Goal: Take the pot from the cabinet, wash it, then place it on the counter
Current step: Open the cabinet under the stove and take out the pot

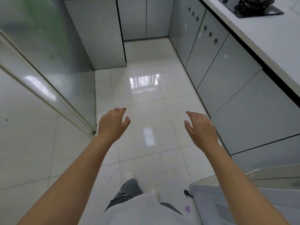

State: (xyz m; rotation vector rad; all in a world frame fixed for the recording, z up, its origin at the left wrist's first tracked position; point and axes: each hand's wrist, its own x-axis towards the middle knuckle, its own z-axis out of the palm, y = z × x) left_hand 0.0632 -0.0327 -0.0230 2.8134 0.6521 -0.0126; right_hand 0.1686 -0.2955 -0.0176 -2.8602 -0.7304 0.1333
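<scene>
Left hand (112, 121) and right hand (200, 127): we held both released, fingers relaxed, grasping nothing, above the floor (146, 95); cabinet (227, 75) doors right of it, closed.

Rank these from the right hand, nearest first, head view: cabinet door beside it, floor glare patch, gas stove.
From the right hand:
1. Cabinet door, just to its right under the counter.
2. Floor glare patch, ahead and left on the tiles.
3. Gas stove, far ahead on the counter, top right.
</scene>
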